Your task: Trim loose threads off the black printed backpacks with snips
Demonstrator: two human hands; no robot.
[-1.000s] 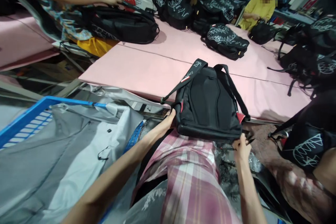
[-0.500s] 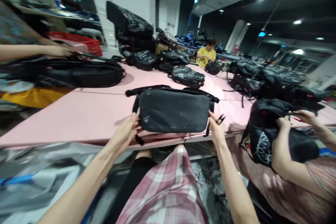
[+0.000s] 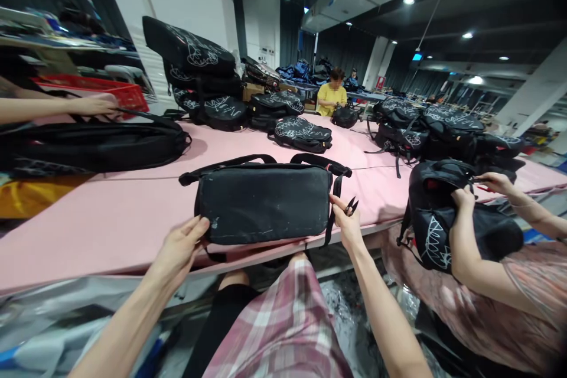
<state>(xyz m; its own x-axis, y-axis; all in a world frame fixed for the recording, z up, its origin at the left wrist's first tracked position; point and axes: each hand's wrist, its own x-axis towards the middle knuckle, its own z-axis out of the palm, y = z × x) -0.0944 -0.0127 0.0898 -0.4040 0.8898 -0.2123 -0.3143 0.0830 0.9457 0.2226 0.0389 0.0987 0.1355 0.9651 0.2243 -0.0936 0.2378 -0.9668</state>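
In front of me a black backpack (image 3: 266,204) lies with its flat bottom panel facing me, pale marks along the panel's lower edge. Its straps stick out behind, over the pink table cover (image 3: 133,212). My left hand (image 3: 183,245) grips the lower left corner, thumb on the panel and fingers behind. At the right side edge, my right hand (image 3: 345,218) pinches the bag. Small black thread snips (image 3: 351,207) are also tucked in that hand, blades pointing up and away.
To my right, a co-worker's hands (image 3: 465,196) work on another black backpack (image 3: 429,212). At left, a person's hand (image 3: 95,107) is over a black bag (image 3: 97,144). Stacked backpacks (image 3: 204,71) stand at the back left, more (image 3: 452,121) at the right. A person in yellow (image 3: 332,97) is farther back.
The backpack has come a little nearer and turned slightly, its left end lower. My left hand has shifted down to its lower corner. The view has swung to the right.
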